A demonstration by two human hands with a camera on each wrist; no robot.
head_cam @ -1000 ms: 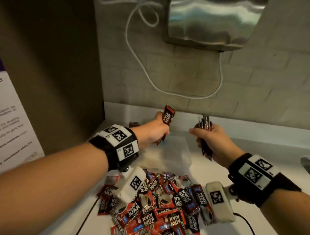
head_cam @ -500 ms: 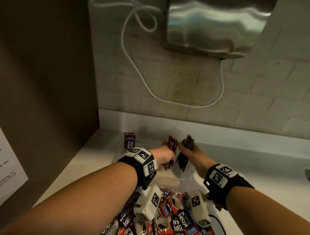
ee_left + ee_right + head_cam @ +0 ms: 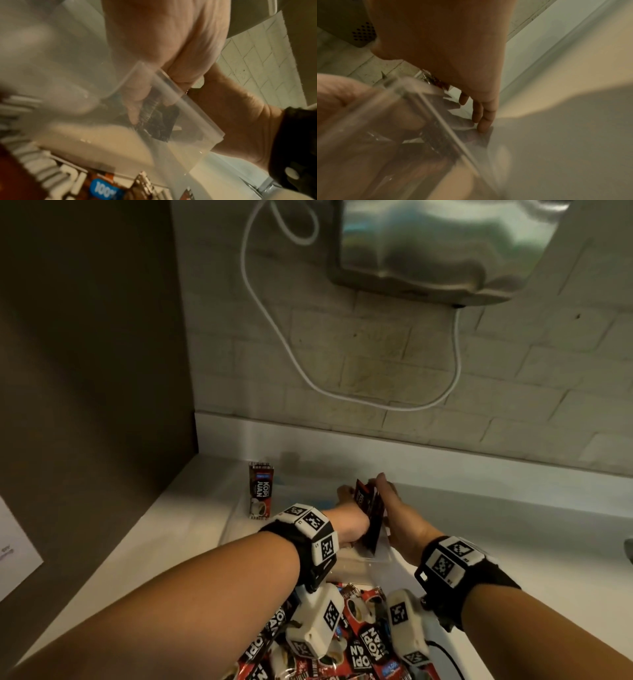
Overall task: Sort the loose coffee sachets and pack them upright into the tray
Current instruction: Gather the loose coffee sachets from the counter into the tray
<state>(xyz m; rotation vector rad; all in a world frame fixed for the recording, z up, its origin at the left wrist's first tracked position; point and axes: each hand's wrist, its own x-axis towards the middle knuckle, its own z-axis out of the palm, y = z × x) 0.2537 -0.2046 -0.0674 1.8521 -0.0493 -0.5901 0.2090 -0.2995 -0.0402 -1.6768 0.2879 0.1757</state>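
Both hands are down inside the clear plastic tray (image 3: 376, 559) at its right end. Between them stands a bundle of dark red sachets (image 3: 368, 508). My left hand (image 3: 346, 510) grips the bundle from the left; through the tray wall (image 3: 180, 97) its curled fingers (image 3: 135, 106) show on the sachets (image 3: 157, 121). My right hand (image 3: 394, 508) lies flat against the bundle's right side, with fingers (image 3: 482, 116) straight and pointing down beside the sachets (image 3: 436, 136). One sachet (image 3: 261, 490) stands upright at the tray's far left corner.
A heap of loose red and black sachets (image 3: 359, 648) lies on the white counter (image 3: 191, 522) just in front of the tray, under my wrists. A brick wall (image 3: 376, 364) with a white cable and a steel dispenser (image 3: 445, 248) rises behind. A dark panel stands on the left.
Both hands have come down from above the tray into it and closed together, so the two held bundles now stand as one between them. The head view has tilted up.
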